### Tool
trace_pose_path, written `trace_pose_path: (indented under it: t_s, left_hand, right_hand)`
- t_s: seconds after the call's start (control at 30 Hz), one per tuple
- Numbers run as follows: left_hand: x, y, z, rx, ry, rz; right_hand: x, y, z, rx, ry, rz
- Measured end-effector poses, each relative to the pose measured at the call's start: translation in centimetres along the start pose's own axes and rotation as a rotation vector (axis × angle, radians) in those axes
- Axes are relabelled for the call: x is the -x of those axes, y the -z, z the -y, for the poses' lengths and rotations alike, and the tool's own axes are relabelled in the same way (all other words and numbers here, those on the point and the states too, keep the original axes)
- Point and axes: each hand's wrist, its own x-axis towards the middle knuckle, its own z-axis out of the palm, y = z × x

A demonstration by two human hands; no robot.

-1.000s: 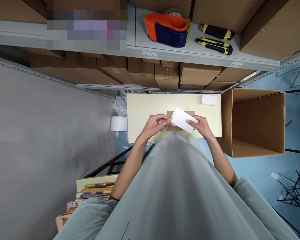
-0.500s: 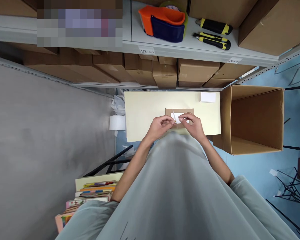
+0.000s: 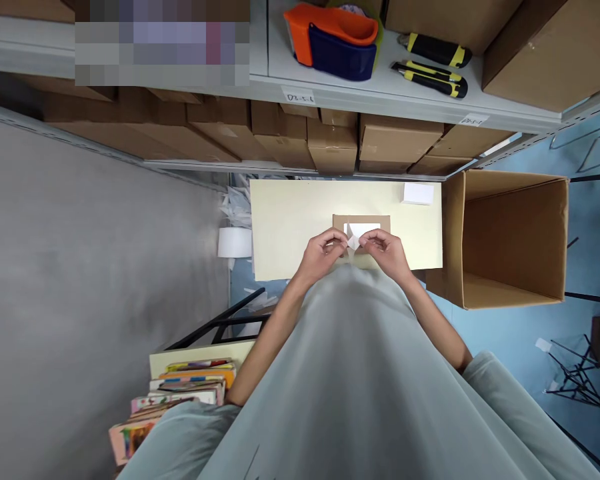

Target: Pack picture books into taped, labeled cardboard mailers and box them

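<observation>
Head view: left hand (image 3: 325, 255) and right hand (image 3: 387, 253) pinch white paper (image 3: 353, 243); brown package (image 3: 370, 219) beneath, on table (image 3: 295, 227).

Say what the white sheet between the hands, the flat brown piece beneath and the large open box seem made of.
White sheet: probably paper or label film, thin and bent; finish unclear. Flat brown piece: likely matte cardboard, from its plain tan surface. Large open box: apparently matte cardboard, with brown panels and folded edges.

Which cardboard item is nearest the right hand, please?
The small piece on the table, partly behind the right hand; the open box and shelved boxes are farther.
</observation>
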Motion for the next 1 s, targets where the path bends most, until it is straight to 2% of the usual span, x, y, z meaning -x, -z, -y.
trace_pose_path:
  t_s: [0.2,0.27,0.37,0.53,0.67,0.87,0.97,1.0]
  left_hand:
    - [0.5,0.2,1.1,0.222,0.111,-0.164]
    - [0.5,1.2,1.8,0.318,0.133,-0.245]
    - [0.4,3.7,3.1,0.431,0.155,-0.367]
    - [0.4,10.0,5.1,0.565,0.207,-0.606]
    - [0.4,16.1,6.0,0.554,0.153,-0.776]
    - [-0.5,27.3,5.1,0.313,0.100,-1.123]
    - [-1.9,31.8,3.4,0.098,0.119,-1.145]
    - [-2.4,32.9,2.6,-0.011,0.095,-1.104]
  right_hand:
    - [-0.1,-0.4,-0.7,-0.039,-0.031,0.009]
    - [-0.2,-0.5,-0.6,-0.031,-0.029,-0.002]
    - [-0.4,-0.9,-0.4,-0.014,-0.024,-0.008]
    - [-0.5,-2.8,0.1,0.027,-0.017,-0.046]
    - [-0.4,-5.0,0.4,0.044,-0.005,-0.072]
    - [-0.2,-7.4,1.1,0.065,-0.001,-0.114]
    - [-0.1,-8.2,1.4,0.061,-0.011,-0.124]
    - [-0.1,-8.4,1.4,0.057,-0.013,-0.132]
